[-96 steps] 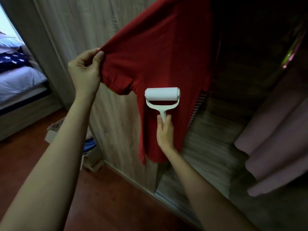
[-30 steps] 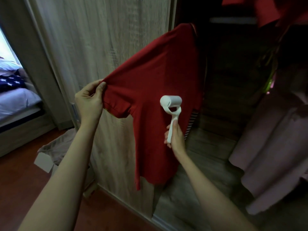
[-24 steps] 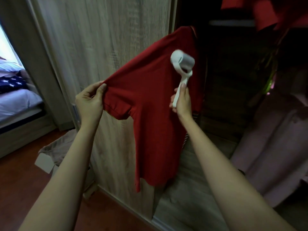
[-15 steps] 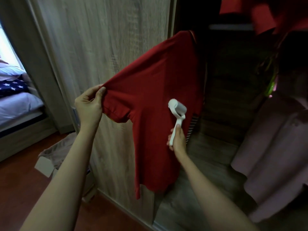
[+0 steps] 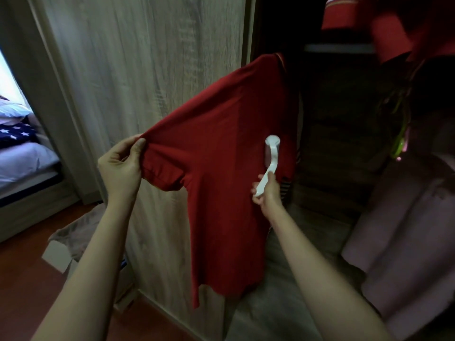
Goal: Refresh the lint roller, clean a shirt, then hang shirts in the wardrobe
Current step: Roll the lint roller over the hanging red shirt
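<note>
Shirt point(image 5: 221, 173) tip: left hand point(image 5: 120, 168) pinching sleeve taut, right hand point(image 5: 269, 193) gripping lint roller point(image 5: 271, 156) handle, just roll long flat strokes.

Red-brown floor point(image 5: 22, 291), open box point(image 5: 56, 257) on it

A pale wood-grain wardrobe door point(image 5: 152, 70) is seen across the upper centre, with the dark wardrobe interior point(image 5: 344, 124) to its right. A reddish-brown floor point(image 5: 22, 279) is shown at lower left. At the left edge, a bed point(image 5: 24, 166) bearing a star-patterned cloth point(image 5: 14, 134) is lit by daylight.
</note>
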Tool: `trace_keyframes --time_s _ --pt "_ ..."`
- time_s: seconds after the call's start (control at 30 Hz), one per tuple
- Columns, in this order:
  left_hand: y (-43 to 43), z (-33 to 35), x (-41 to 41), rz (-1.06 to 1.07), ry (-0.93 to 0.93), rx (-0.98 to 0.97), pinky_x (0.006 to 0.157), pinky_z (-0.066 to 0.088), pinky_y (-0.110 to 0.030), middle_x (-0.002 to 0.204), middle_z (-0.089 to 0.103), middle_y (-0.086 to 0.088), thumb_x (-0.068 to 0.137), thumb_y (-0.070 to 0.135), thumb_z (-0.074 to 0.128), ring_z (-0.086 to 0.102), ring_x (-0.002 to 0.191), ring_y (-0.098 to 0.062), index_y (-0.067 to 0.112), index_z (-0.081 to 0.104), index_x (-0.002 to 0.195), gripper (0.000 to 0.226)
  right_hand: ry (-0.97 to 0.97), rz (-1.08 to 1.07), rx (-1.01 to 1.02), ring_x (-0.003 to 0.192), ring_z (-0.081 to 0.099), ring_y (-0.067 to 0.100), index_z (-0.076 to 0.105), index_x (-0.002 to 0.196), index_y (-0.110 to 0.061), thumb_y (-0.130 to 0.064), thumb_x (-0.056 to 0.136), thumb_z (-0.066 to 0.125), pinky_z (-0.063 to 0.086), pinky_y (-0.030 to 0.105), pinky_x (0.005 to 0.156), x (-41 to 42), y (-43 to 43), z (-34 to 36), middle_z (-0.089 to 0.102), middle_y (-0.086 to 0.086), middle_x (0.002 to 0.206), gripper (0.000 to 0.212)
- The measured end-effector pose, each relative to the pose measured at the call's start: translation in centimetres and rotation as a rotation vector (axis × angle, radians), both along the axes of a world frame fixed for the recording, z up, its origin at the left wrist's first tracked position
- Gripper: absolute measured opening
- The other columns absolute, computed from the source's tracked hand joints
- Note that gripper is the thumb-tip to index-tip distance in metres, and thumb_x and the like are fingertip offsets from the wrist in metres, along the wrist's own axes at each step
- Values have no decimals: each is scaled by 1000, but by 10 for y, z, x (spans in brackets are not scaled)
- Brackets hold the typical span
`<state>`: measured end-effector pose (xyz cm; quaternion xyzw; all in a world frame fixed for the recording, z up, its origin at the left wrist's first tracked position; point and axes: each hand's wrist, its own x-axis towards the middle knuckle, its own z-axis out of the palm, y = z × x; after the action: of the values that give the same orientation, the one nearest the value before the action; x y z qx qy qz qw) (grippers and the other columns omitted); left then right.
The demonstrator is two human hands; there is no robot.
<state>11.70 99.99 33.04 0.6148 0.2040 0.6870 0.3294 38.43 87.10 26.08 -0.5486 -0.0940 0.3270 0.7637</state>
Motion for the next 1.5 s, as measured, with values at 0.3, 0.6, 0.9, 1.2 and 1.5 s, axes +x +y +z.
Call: trace_keyframes --time_s 0.3,0.6,0.9,1.2,1.5 --pt "4 -5 5 38 -5 8 82 51 -19 81 69 31 91 20 65 63 82 7 11 68 107 19 -19 -72 -20 46 45 11 48 82 -11 -39 102 29 20 8 32 77 26 46 45 4 67 39" --pt "9 -5 9 35 -6 -5 84 52 -22 82 70 29 90 26 65 63 84 4 15 68 107 20 -42 160 -158 34 45 10 52 94 -15 -43 100 29 27 14 37 -1 -29 -119 49 -3 48 37" --pt "7 -8 12 36 -7 -1 83 50 -19 82 68 32 91 22 63 63 82 8 11 66 109 21 -223 211 -250 68 62 18 53 107 -23 -43 101 28 51 31 53 -30 -64 -168 56 6 76 32" --pt "7 -5 11 13 -16 -16 79 48 -14 79 68 33 91 18 63 62 79 10 10 66 106 17 -334 248 -388 75 62 17 51 106 -22 -38 99 37 54 31 59 -59 -86 -214 59 5 80 22" --pt "2 -8 11 4 -24 -42 80 49 -14 77 68 33 90 14 64 63 78 10 8 66 107 18 -523 148 -229 80 63 15 51 98 -29 -34 101 37 56 36 70 -49 -50 -160 63 1 83 15"
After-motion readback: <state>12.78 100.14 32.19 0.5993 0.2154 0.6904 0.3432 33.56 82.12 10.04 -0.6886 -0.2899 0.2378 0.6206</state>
